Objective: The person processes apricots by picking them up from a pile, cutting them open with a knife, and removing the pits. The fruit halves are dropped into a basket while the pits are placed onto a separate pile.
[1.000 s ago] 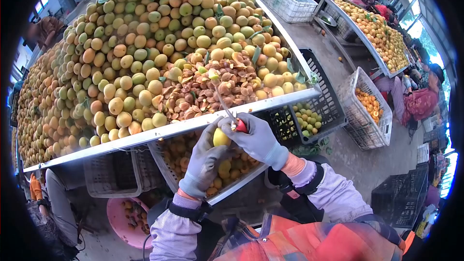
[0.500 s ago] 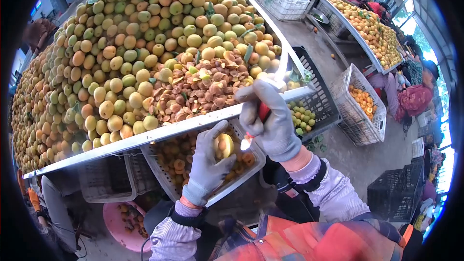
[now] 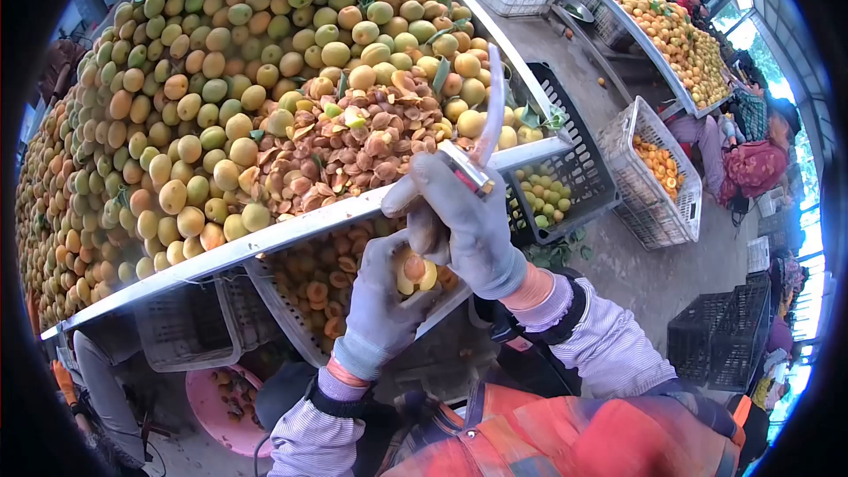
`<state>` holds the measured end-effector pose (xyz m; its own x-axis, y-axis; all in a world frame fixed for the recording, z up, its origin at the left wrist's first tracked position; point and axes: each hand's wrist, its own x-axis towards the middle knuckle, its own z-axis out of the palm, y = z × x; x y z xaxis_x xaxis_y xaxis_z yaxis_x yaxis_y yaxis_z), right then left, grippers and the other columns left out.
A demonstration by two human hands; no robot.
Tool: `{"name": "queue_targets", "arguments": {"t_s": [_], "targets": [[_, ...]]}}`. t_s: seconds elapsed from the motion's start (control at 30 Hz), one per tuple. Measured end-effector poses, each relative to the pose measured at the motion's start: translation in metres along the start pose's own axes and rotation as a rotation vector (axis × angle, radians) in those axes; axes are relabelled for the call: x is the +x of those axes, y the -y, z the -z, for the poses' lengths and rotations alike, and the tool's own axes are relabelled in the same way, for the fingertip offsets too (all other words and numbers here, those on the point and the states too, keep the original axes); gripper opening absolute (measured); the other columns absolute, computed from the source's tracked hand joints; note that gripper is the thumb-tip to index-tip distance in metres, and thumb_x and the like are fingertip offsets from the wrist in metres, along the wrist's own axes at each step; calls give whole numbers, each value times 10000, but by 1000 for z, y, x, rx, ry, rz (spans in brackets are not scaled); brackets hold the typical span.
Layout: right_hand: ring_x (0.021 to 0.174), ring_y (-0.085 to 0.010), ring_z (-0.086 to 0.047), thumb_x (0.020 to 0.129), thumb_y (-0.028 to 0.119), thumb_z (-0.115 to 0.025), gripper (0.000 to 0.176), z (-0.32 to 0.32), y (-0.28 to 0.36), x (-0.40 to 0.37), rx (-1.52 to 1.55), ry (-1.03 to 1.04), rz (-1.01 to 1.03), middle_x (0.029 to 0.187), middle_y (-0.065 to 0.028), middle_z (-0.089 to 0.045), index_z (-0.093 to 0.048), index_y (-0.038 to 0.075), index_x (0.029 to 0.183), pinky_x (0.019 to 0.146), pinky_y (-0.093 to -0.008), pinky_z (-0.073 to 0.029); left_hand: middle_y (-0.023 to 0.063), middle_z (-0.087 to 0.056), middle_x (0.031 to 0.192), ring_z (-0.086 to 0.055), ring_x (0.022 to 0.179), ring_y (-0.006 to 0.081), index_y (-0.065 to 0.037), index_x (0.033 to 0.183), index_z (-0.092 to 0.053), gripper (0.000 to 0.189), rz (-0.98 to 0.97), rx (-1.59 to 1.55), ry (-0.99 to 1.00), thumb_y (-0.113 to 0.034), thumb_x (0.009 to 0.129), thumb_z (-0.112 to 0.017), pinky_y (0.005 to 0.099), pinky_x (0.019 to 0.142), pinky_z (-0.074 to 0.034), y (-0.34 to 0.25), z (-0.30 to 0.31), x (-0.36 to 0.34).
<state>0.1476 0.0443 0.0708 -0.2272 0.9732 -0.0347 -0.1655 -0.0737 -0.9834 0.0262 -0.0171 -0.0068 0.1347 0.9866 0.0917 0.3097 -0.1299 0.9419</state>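
Observation:
My left hand (image 3: 380, 296), in a grey glove, is closed round a cut-open apricot (image 3: 427, 277). The brown pit shows in its yellow flesh. Right beside it, my gloved right hand (image 3: 468, 234) grips a knife (image 3: 495, 110) whose pale curved blade points up and away. A little red and a metal piece show at the knife's grip. The fingers of my right hand are bent close over the apricot. Beyond both hands, a heap of brown pits (image 3: 353, 146) lies at the near edge of a table piled with whole apricots (image 3: 203, 79).
Under the table's white rim (image 3: 309, 218) stands a crate of apricot halves (image 3: 309, 296). A black crate (image 3: 579, 155) with green fruit is at the right, beside a white crate (image 3: 627, 185) of halves. A pink basin (image 3: 208, 420) sits lower left. People work at another table.
My right hand has moved left and down to the apricot, and the knife has turned so its blade points up. The apricot's pit now faces me. The view has shifted slightly.

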Motion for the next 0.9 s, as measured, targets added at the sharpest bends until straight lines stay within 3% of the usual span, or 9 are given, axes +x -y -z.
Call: {"name": "queue_targets", "arguments": {"t_s": [0.07, 0.2, 0.3, 0.43, 0.63, 0.73, 0.8, 0.87, 0.9], "targets": [[390, -33, -427, 937, 324, -492, 369, 2, -6, 3, 63, -12, -3, 594, -15, -565, -615, 15, 776, 371, -173, -307, 151, -513, 1066, -541, 997, 337, -56, 1185, -466, 574, 36, -4, -13, -88, 675, -727, 383, 856, -439, -1, -1, 0], [457, -27, -508, 890, 199, -607, 196, -5, -13, 0, 168, 42, 61, 718, -28, -649, -613, 15, 822, 384, -171, -359, 155, -511, 1067, -539, 1002, 345, -50, 1191, -453, 584, 49, -2, -16, -77, 673, -721, 385, 845, -441, 3, -4, -1], [480, -19, -488, 876, 183, -625, 166, -3, -22, 0, 110, 94, -36, 707, -18, -635, -605, 28, 822, 414, -182, -368, 105, -547, 988, -547, 909, 229, -30, 1101, -460, 493, -30, 9, -77, -22, 674, -705, 316, 823, -431, 8, -7, -1], [474, -16, -472, 872, 182, -629, 162, -4, -22, 2, 131, 65, -97, 696, -15, -625, -602, 29, 828, 413, -182, -362, 105, -539, 1001, -549, 912, 254, -46, 1079, -471, 469, 9, 26, -80, -7, 667, -690, 325, 822, -433, 13, -11, -3], [449, -17, -455, 888, 194, -604, 168, -3, -39, 1, 31, 79, 65, 691, -18, -627, -606, 34, 840, 394, -183, -344, 134, -523, 1022, -553, 955, 307, -56, 1127, -448, 524, -18, 123, -104, -25, 668, -699, 363, 823, -444, 15, -16, -6], [423, -36, -451, 889, 186, -599, 162, 9, -42, 16, 264, -42, -103, 698, -31, -633, -607, 35, 831, 372, -195, -334, 152, -498, 1046, -544, 980, 343, -51, 1174, -431, 577, 67, 44, -82, -31, 666, -704, 383, 831, -448, 20, -21, -7], [349, -42, -307, 913, 294, -536, 295, 20, -54, 27, 483, -74, -262, 516, 23, -440, -594, 47, 764, 344, -200, -238, 147, -497, 1045, -547, 978, 338, -51, 1176, -431, 580, 94, 28, -85, -31, 667, -709, 379, 833, -449, 20, -20, -5], [303, -61, -170, 927, 349, -492, 364, 28, -63, 28, 620, -84, -295, 401, 75, -216, -583, 75, 705, 324, -215, -150, 124, -557, 1018, -568, 933, 200, -40, 1173, -429, 548, -24, 102, -81, -8, 696, -699, 311, 824, -452, 15, -18, -3], [303, -61, -170, 927, 349, -492, 364, 28, -61, 29, 619, -83, -294, 401, 75, -216, -583, 75, 705, 324, -215, -150, 124, -557, 1018, -568, 933, 200, -40, 1173, -429, 548, -25, 101, -83, -8, 696, -699, 311, 824, -452, 15, -19, -2]]}}
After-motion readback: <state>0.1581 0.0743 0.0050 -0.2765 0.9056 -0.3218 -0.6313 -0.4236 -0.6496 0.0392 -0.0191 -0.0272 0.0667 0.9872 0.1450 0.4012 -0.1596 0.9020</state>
